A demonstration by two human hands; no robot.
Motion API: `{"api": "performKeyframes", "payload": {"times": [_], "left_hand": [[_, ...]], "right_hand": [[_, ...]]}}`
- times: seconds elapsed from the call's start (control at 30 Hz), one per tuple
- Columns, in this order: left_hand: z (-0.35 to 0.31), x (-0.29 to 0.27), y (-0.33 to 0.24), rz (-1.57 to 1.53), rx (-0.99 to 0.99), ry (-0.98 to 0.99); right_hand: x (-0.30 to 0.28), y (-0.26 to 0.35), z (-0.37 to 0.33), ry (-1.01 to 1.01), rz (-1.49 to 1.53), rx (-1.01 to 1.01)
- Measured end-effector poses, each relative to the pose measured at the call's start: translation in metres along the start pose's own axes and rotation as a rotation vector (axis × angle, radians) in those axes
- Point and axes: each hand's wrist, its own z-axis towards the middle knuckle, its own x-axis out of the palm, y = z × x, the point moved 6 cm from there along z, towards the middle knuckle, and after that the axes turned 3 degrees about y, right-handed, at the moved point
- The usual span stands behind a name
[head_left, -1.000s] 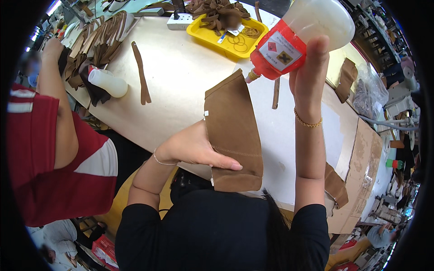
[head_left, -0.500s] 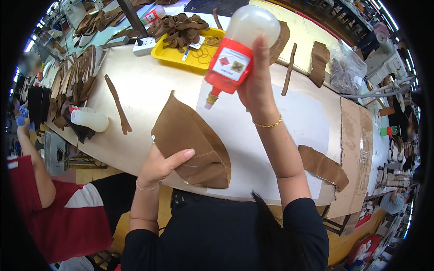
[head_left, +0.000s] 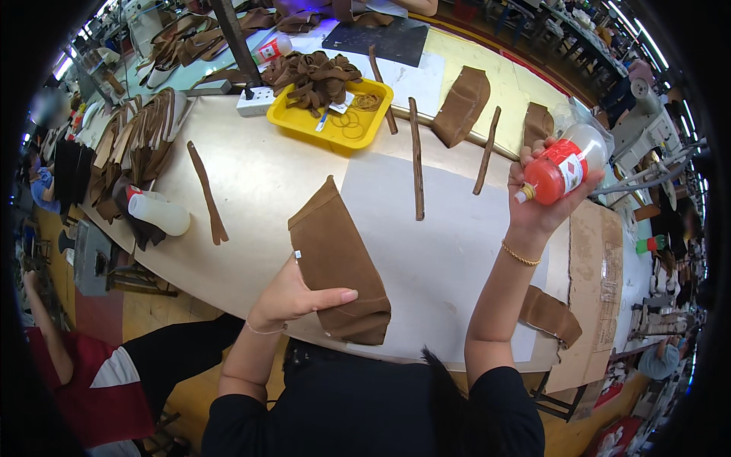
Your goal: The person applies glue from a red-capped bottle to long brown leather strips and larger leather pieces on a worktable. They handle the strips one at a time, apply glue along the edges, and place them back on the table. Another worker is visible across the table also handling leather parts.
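Note:
My left hand (head_left: 283,301) grips a brown stitched leather-like piece (head_left: 341,263) near the table's front edge, thumb on top and the other fingers hidden beneath it. A small white tag shows on its left edge. Up on the right, my right hand (head_left: 539,213) is wrapped around a translucent squeeze bottle (head_left: 565,166) with a red lower part. The bottle tilts so its narrow nozzle points down and left, well apart from the brown piece. Under both arms lies a large white sheet (head_left: 442,251) on the table.
A yellow tray (head_left: 324,143) holds brown strips and rubber bands (head_left: 367,103). Narrow brown strips (head_left: 416,160) lie beyond the sheet. To the left are a white bottle (head_left: 161,213) and stacked brown pieces (head_left: 141,141). Cardboard (head_left: 586,305) covers the right end; a person in red (head_left: 91,388) is at left.
My right hand has swung the squeeze bottle to the right, away from above the table's middle. The brown piece in my left hand has turned flatter and dropped slightly toward me.

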Motion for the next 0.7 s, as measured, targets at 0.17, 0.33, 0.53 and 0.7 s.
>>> {"api": "performKeyframes", "payload": {"times": [0.17, 0.33, 0.53, 0.7], "left_hand": [[0.005, 0.006, 0.004, 0.015, -0.037, 0.039], [0.007, 0.008, 0.001, 0.042, -0.018, 0.048], [0.005, 0.006, -0.001, 0.057, 0.029, 0.048], [0.006, 0.010, 0.002, 0.055, 0.015, 0.089]], "right_hand": [[0.003, -0.017, -0.011, -0.010, -0.130, 0.043], [0.019, -0.057, -0.031, 0.197, -0.143, 0.238], [0.036, -0.064, -0.034, 0.314, -0.350, 0.116], [0.038, -0.068, -0.043, 0.261, -0.228, 0.178]]}}
